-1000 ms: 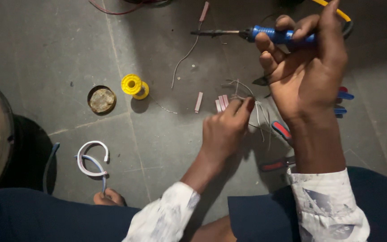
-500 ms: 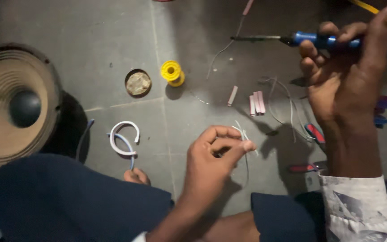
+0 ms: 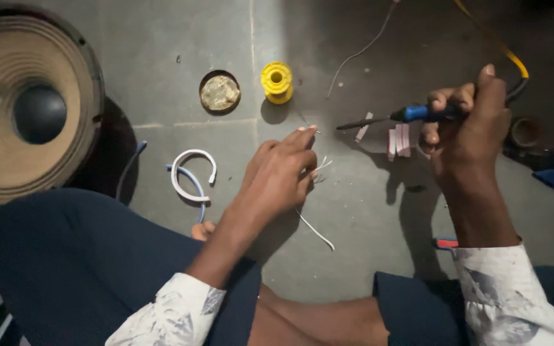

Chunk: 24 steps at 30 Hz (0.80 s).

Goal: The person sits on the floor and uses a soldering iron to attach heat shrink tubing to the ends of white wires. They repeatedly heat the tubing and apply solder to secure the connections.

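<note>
Pinching thin white wire (image 3: 315, 232) — left hand (image 3: 277, 176), right hand (image 3: 466, 131) gripping soldering iron (image 3: 411, 115)

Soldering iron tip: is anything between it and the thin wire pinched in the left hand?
Nothing visible. The soldering iron in the right hand points toward the wire held by the left hand; only bare floor lies in the gap between them.

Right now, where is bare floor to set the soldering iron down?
Bare floor lies below the iron's tip, between the left hand and right hand. Also above the round tin and yellow spool. Crowded around the pink strips.
</note>
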Tool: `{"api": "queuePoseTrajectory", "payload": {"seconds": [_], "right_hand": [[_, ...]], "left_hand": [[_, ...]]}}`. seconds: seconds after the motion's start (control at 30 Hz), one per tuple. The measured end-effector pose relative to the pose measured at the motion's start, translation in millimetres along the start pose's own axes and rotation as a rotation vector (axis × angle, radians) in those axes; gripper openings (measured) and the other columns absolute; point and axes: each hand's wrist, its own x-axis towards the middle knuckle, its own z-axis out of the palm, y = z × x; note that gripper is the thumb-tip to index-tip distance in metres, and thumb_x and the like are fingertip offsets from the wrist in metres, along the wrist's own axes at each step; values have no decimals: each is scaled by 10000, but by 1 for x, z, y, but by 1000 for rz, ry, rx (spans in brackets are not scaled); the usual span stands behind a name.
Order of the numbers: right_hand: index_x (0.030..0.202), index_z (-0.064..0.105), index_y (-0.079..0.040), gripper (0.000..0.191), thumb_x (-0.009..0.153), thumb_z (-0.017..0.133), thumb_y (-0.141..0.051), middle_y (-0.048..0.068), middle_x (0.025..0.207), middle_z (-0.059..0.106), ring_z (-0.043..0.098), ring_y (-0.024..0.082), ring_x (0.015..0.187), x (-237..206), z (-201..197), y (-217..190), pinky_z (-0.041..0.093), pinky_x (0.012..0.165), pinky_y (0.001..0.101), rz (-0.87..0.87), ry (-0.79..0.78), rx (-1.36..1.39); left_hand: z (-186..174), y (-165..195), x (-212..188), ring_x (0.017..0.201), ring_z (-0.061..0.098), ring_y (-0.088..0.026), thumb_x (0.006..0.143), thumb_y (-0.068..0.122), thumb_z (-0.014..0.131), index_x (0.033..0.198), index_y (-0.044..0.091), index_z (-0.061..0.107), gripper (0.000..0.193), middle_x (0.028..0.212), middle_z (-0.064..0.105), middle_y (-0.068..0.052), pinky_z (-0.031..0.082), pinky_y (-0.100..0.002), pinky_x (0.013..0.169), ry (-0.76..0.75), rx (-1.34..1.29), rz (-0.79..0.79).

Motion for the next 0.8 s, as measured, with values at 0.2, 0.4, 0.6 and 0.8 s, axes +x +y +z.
{"api": "queuePoseTrajectory", "payload": {"seconds": [0.2, 0.4, 0.6, 0.8], "right_hand": [[752, 396, -195, 487, 1161, 403, -459, 58, 810, 621, 492, 134, 459, -7, 2, 1, 305, 357, 263, 9, -20, -81], [742, 396, -211, 483, 1163, 388, -448, 55, 789, 616, 487, 121, 451, -8, 3, 6, 283, 355, 265, 4, -31, -107], [750, 410, -228, 467, 1163, 373, -445, 45, 789, 625, 500, 107, 453, -9, 2, 10, 302, 371, 254, 16, 0, -127], [764, 434, -226, 474, 1170, 390, -468, 40, 818, 629, 479, 104, 482, -8, -3, 15, 319, 385, 238, 19, -21, -128]], "left_hand": [[11, -1, 2, 1390, 501, -275, 799, 162, 771, 863, 68, 751, 116, 1475, 562, -154, 405, -451, 1054, -38, -17, -26], [11, 0, 1, 1387, 483, -298, 787, 166, 774, 814, 60, 748, 113, 1469, 559, -172, 393, -459, 1054, -75, -15, -43], [11, 3, 0, 1405, 482, -293, 800, 153, 770, 807, 57, 749, 98, 1482, 560, -169, 402, -450, 1063, -60, -36, -40], [8, 5, 1, 1384, 486, -307, 775, 144, 780, 793, 51, 753, 98, 1466, 557, -175, 403, -464, 1037, -73, -27, -56]]}}
